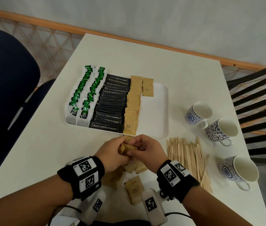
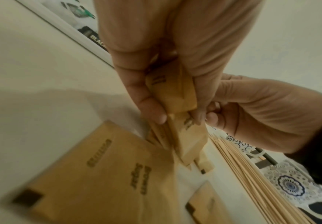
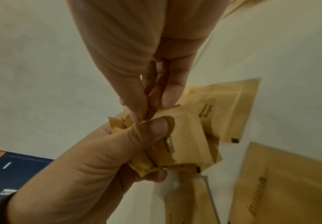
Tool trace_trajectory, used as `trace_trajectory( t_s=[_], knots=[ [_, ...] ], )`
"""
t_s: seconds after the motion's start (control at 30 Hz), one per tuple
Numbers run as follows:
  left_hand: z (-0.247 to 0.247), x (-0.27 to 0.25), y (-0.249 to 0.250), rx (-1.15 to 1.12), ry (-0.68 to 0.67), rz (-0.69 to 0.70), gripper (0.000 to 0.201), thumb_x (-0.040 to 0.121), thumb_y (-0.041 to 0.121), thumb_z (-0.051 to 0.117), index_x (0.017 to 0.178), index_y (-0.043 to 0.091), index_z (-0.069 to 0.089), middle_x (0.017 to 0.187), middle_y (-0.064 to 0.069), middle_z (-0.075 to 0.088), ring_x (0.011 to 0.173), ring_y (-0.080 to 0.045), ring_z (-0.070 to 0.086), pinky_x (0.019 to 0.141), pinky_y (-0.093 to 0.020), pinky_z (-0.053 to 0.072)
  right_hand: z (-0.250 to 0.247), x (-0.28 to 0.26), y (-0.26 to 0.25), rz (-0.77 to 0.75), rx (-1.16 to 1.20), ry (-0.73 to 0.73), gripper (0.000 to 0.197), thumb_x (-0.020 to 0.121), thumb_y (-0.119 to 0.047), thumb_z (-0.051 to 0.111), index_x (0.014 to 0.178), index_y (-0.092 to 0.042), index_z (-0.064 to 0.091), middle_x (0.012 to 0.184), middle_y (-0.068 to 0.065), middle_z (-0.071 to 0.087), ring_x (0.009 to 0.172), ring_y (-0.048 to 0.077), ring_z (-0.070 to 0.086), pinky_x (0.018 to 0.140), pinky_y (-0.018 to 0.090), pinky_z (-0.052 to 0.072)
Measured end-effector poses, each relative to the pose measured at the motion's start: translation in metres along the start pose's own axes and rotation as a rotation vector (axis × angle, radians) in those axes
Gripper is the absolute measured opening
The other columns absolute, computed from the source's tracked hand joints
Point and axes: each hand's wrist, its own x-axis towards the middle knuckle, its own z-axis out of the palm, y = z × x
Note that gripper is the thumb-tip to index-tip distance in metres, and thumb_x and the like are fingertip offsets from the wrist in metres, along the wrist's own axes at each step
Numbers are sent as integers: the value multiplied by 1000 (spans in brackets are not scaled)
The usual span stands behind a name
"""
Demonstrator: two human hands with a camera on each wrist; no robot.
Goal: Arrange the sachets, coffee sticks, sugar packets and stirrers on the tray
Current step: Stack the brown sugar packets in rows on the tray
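Observation:
A small bundle of brown sugar packets (image 1: 126, 148) is held between both hands just in front of the white tray (image 1: 160, 111). My left hand (image 1: 114, 150) grips the bundle (image 2: 175, 94), thumb pressed on top. My right hand (image 1: 143, 148) pinches the upper edge of a packet (image 3: 194, 121) in it. On the tray lie two rows of green tea sachets (image 1: 83, 95), a row of black coffee sticks (image 1: 111, 108), a row of sugar packets (image 1: 133, 105) and one single packet (image 1: 148, 87). Wooden stirrers (image 1: 187, 157) lie in a pile right of my hands.
More loose sugar packets (image 1: 134, 191) lie on the white table under my wrists. Three patterned cups (image 1: 221, 132) stand at the right edge. A dark blue chair (image 1: 6, 87) is at the left and a black slatted chair (image 1: 259, 103) at the right.

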Motion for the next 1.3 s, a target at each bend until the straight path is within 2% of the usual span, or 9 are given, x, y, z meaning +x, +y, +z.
trace_trajectory(
  t_s=[0.13,0.3,0.5,0.63,0.77,1.03,1.13,1.2,1.3],
  knots=[
    [-9,0,0,-98,-47,-32,36,77,3,73,91,35,61,81,8,67,75,-11,65,62,-24,53,-2,0,-5,-28,61,-17,23,77,-5,75,92,-22,70,86,-4,73,79,11,68,76,26,56],
    [-28,5,6,-157,-67,-35,30,78,0,72,100,19,62,92,-5,69,79,-14,65,71,-32,57,-11,7,-14,-14,71,-1,11,85,-16,69,86,-27,72,70,-11,68,62,-3,58,60,12,45],
    [-40,11,13,-239,-108,-78,34,79,0,72,108,14,62,96,-13,70,77,-22,67,69,-39,58,-20,18,-23,75,220,50,8,89,-14,64,80,-14,65,72,3,68,61,14,60,55,25,50],
    [-47,13,16,-352,-63,-126,24,84,-2,67,101,13,63,89,-11,64,68,-21,66,54,-31,56,-29,26,-26,119,352,138,13,89,-14,64,98,-6,62,71,12,67,55,19,61,51,29,53],
    [-56,20,20,-469,-11,-154,25,84,-5,64,99,15,62,96,-12,63,78,-27,66,59,-36,59,-32,33,-29,140,416,77,30,84,0,67,112,-10,63,71,12,68,58,17,64,61,30,58],
    [-73,45,37,-578,16,-158,23,86,-2,64,102,13,58,95,-12,66,75,-22,67,51,-28,56,-42,52,-36,120,281,131,4,87,-14,65,90,-11,64,83,5,71,76,16,66,65,26,53],
    [-78,57,40,-600,37,-170,24,86,-1,64,105,13,57,97,-12,66,78,-23,68,51,-27,55,-52,63,-37,84,281,212,19,88,-8,63,102,-16,53,82,10,68,75,21,66,62,29,54],
    [-82,64,42,-606,46,-174,26,87,0,64,109,12,57,100,-15,65,80,-25,68,51,-27,54,-57,70,-38,63,281,224,15,91,-4,56,99,-16,58,84,7,68,77,20,65,64,30,55],
    [-88,76,47,-616,57,-167,28,87,-1,63,112,9,56,103,-17,65,81,-26,68,51,-26,55,-65,84,-38,77,259,207,36,90,6,45,95,-18,71,100,4,70,91,18,65,71,27,55]
  ],
)
